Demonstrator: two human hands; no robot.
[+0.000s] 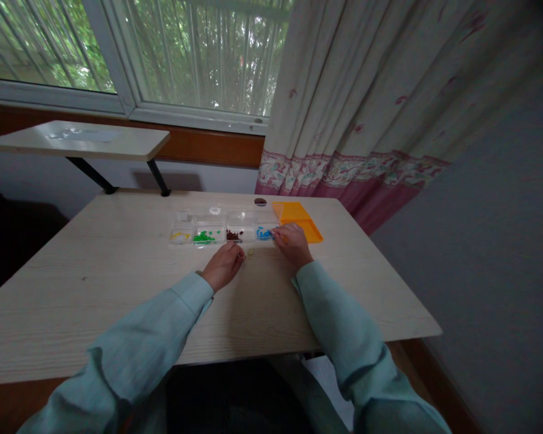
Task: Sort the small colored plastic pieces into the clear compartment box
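Note:
A clear plastic compartment box [186,218] lies with its lid folded back on the table. Its compartments hold small yellow pieces [180,235], green pieces [203,237], dark brown pieces [233,235] and blue pieces [265,233]. My right hand [293,246] reaches over the blue compartment, fingers pinched at its right edge; what they hold, if anything, is too small to name. My left hand [225,264] rests on the table in front of the brown compartment, fingers closed together. A tiny pale yellowish bit [250,252] lies just right of its fingertips.
An open orange plastic case [314,231] lies behind and right of my right hand. At the back is a round cable hole [260,202] in the wooden table [117,289]. A raised shelf [131,144] stands at the back left, and a curtain [326,120] hangs behind the right side.

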